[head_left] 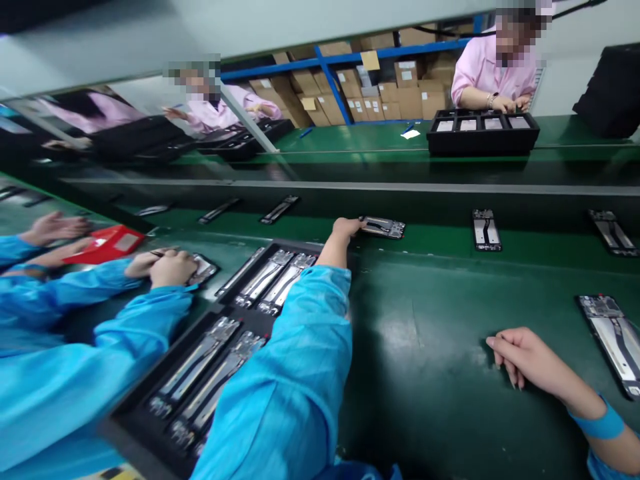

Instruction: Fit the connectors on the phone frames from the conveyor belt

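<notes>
My left hand [347,229] reaches out over the far strip of the green bench, its fingers closed on the near-left end of a phone assembly [384,227] lying flat there. Beneath and beside my left sleeve sits a black tray [220,311] whose slots hold several similar phone assemblies. My right hand [517,353] hovers low above the green work surface [415,320], fingers curled loosely together with nothing visible in them. To its right lies another phone assembly [613,340] with a silver plate and a dark ribbon.
More phone assemblies [486,230] lie spaced along the strip. At left, a co-worker's hands [173,268] hold one, near a red object [113,244]. Across the bench, people in pink work at black trays [483,141], before shelves of cardboard boxes.
</notes>
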Demonstrator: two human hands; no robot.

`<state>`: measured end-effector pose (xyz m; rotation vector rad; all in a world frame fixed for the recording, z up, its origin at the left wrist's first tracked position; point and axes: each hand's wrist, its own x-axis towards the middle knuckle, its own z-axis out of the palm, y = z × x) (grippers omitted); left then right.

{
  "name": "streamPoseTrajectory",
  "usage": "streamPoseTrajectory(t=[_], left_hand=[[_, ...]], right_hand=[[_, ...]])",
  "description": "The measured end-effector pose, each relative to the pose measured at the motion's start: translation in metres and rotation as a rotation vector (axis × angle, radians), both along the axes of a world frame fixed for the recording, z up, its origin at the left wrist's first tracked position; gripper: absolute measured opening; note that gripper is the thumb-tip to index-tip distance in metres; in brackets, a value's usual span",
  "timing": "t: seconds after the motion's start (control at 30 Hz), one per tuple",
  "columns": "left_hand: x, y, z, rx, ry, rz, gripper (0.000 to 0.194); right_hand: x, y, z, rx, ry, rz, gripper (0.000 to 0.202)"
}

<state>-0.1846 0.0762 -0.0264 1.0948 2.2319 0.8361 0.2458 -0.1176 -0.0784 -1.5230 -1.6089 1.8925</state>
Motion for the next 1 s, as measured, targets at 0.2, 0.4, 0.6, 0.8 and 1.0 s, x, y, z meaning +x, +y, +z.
streamPoseTrajectory(t=[0.2, 0.4, 0.6, 0.8, 1.0], left_hand=[[0.031, -0.058, -0.009, -0.018, -0.101, -0.110, 0.035], [0.097, -0.171, -0.033, -0.003, -0.111, -0.431, 0.048], [0.137, -0.191, -0.016, 0.118, 0.073, -0.895, 0.034], [0.156, -0.110, -0.035, 0.307, 0.383, -0.889, 0.060], [0.178, -0.158, -0.046, 0.294, 0.479, -0.989, 0.048]], right_hand=[[0.000, 0.000, 0.002, 0.004, -0.001, -0.011, 0.051], [-0.002, 0.000, 0.005, 0.009, 0.021, -0.001, 0.048], [-0.004, 0.000, 0.008, -0.012, 0.047, -0.032, 0.049], [0.007, 0.008, 0.008, 0.141, 0.092, -0.154, 0.052], [0.019, 0.012, 0.021, 0.540, -0.214, -0.120, 0.034]])
